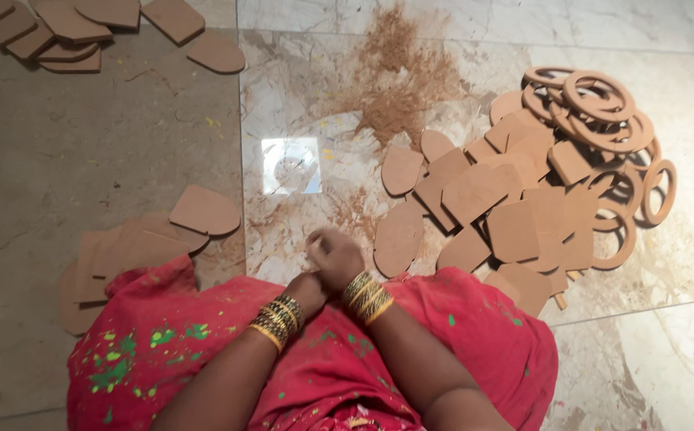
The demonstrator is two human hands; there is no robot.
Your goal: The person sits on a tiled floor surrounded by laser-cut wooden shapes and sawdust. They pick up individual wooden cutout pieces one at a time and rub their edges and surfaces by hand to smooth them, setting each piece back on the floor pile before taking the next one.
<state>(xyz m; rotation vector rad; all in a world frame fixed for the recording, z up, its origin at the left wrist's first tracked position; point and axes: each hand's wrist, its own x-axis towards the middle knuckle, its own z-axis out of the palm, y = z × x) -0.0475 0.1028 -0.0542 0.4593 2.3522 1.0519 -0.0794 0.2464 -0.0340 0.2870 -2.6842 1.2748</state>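
Right hand (pixel 336 257): closed in a fist just above the red cloth, knuckles toward 12 o'clock; blurred, so cannot tell what, if anything, lies inside.
Left hand (pixel 309 289): tucked under and against the right, mostly hidden; open or closed, cannot tell.
Bangles (pixel 367 298): gold and dark, stacked on both wrists, the two stacks close together.
Red cloth (pixel 163 335): draped over the lap at 6 o'clock, flecked with green paint.
Nearest board (pixel 399 238): arch-shaped brown piece flat on the floor, just beside the right hand at 2 o'clock, not touched.
Big pile (pixel 506 207): flat brown cutouts, arched and squarish, overlapping at 2 to 3 o'clock.
Rings (pixel 594 100): brown hoops heaped at the far end of that pile, toward 2 o'clock, some spilling to its right.
Left pile (pixel 136 247): more cutouts at 9 o'clock, partly under the cloth's edge; one arched piece on top.
Far stack (pixel 68 28): cutouts at 11 o'clock, well apart.
Sawdust (pixel 399 76): brown scatter at 12 o'clock, thinner trail running toward the hands.
Floor (pixel 682 263): veined marble at right, duller grey at left; bright window glare at 12 o'clock.
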